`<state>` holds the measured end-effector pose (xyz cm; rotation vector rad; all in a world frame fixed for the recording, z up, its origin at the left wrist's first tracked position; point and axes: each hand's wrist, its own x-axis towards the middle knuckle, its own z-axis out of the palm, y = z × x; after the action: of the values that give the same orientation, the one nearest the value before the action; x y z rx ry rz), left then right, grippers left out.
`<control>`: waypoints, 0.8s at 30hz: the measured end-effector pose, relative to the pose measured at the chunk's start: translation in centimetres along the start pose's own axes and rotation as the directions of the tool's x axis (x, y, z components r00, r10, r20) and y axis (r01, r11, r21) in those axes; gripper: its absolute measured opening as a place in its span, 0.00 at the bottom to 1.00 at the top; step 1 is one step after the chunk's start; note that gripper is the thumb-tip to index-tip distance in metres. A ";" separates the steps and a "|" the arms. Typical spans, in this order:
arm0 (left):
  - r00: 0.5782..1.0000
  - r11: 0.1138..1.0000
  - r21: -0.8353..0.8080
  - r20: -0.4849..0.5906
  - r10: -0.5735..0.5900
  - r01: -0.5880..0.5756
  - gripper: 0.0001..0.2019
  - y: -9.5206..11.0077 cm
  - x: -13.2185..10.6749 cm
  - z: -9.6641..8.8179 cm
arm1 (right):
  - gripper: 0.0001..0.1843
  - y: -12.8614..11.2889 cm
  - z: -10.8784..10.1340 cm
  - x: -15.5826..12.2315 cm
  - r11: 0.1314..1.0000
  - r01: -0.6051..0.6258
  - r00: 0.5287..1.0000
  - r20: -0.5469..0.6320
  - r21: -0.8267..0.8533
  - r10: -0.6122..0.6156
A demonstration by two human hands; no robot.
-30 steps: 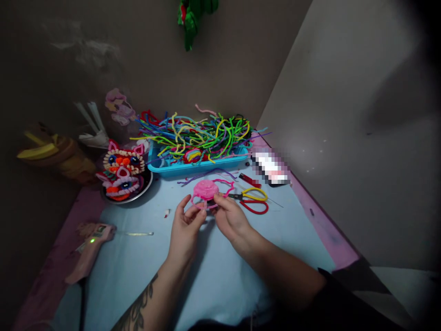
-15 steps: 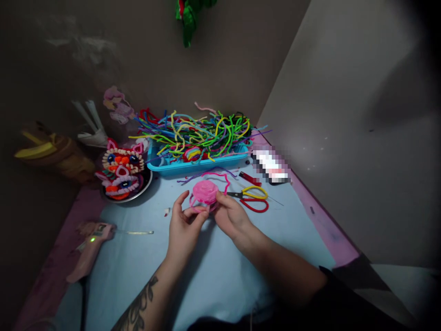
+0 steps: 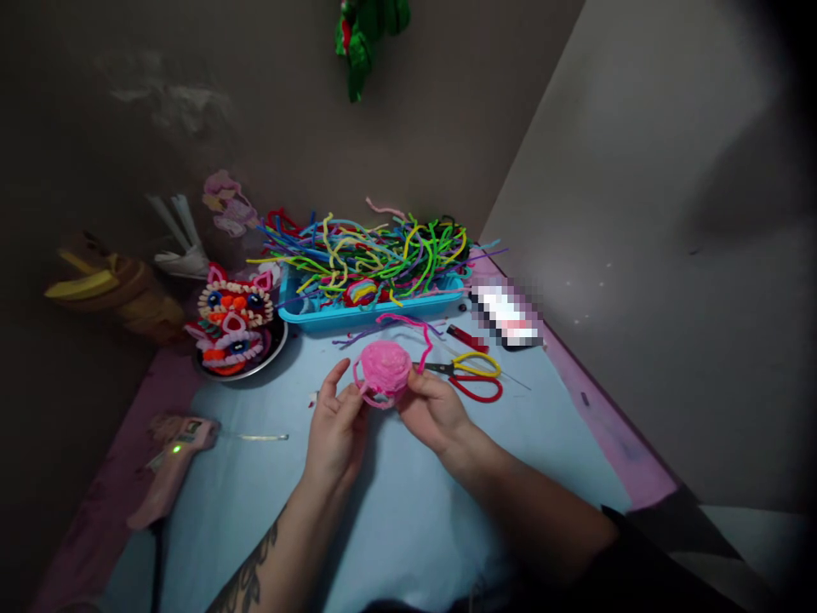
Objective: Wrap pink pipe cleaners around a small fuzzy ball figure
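Note:
A pink pipe-cleaner rosette (image 3: 384,366) is held just above the light-blue table (image 3: 396,502), its coiled face tilted toward me. My right hand (image 3: 432,412) pinches its right underside. My left hand (image 3: 335,420) pinches the loose pink loops at its lower left, index finger raised. A free pink tail curls up and back from the rosette toward the tray.
A blue tray (image 3: 370,308) heaped with coloured pipe cleaners stands behind. Red-and-yellow scissors (image 3: 469,378) lie just right of the rosette. A pipe-cleaner lion head (image 3: 233,328) rests in a metal dish at left. A pink glue gun (image 3: 169,468) with a lit green light lies front left.
The rosette has been turned up so its coiled face shows more, and both hands shifted slightly around it. The view has dropped a little.

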<state>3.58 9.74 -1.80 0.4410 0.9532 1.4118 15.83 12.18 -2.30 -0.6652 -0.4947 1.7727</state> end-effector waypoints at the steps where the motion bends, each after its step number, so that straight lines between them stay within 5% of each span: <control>1: 1.000 1.000 0.016 -0.006 -0.002 0.002 0.32 0.0 0.0 -0.1 | 0.18 -0.1 0.1 0.0 1.000 0.012 1.000 -0.002 -0.018 -0.012; 3: 0.999 0.996 0.087 -0.038 0.039 -0.035 0.28 -0.1 0.1 -0.2 | 0.17 -0.4 0.1 0.0 0.997 0.050 0.999 -0.006 -0.066 -0.050; 6: 0.963 0.926 0.318 -0.101 0.248 -0.205 0.20 0.1 -0.1 -0.6 | 0.19 -0.8 0.1 -0.3 0.980 0.115 0.993 -0.012 -0.161 -0.119; 10: 0.876 0.659 0.608 0.135 0.463 -0.442 0.28 0.9 -0.5 -0.8 | 0.18 -1.3 -0.2 -0.8 0.902 0.164 0.984 0.006 -0.399 -0.176; 13: 0.867 0.579 0.649 0.309 0.392 -0.493 0.35 1.6 -0.4 -0.8 | 0.15 -1.6 -0.4 -1.1 0.763 0.201 0.978 0.080 -0.615 -0.194; 18: 0.901 0.655 0.625 0.362 0.238 -0.424 0.36 2.4 0.2 -0.7 | 0.08 -2.4 -0.1 -1.4 0.531 0.276 0.958 0.184 -0.801 -0.221; 24: 0.923 0.684 0.640 0.363 0.130 -0.349 0.31 2.9 0.4 -0.8 | 0.14 -2.7 -0.1 -1.4 0.463 0.330 0.943 0.263 -0.823 -0.203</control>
<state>1.10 10.39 -0.19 1.3613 1.1966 1.1201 18.17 11.60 -0.36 -1.0816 -1.5643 1.1620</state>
